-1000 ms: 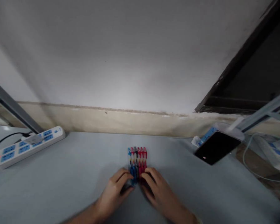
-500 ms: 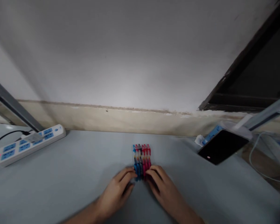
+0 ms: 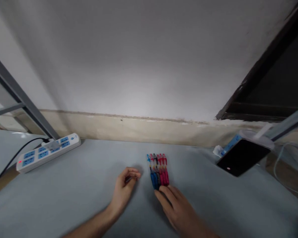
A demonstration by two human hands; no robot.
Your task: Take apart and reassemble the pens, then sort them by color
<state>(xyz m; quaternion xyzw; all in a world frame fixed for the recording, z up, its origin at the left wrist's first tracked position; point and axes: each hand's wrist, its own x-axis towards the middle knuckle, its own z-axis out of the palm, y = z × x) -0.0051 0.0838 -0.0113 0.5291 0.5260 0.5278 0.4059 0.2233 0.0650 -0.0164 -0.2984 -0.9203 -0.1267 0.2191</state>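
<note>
A row of several pens (image 3: 159,172) lies side by side on the grey table, with blue ones on the left, dark in the middle and pink-red on the right. Their clear middles and coloured tips point toward the wall. My right hand (image 3: 177,206) rests at the near end of the row, its fingertips against the pen ends and the fingers apart rather than wrapped round them. To the left of the pens, and clear of them, my left hand (image 3: 125,185) hovers with loosely curled fingers and nothing visible in it.
A white power strip (image 3: 48,153) with blue sockets and a black plug lies at the left. On the right a dark-screened phone or tablet (image 3: 243,157) leans on a stand, beside a blue packet (image 3: 230,145). A wall (image 3: 144,130) borders the table's far edge.
My left hand has let go of the row's left side and moved away from it. My right hand has slid from the right side to the near end. The view has shifted slightly.
</note>
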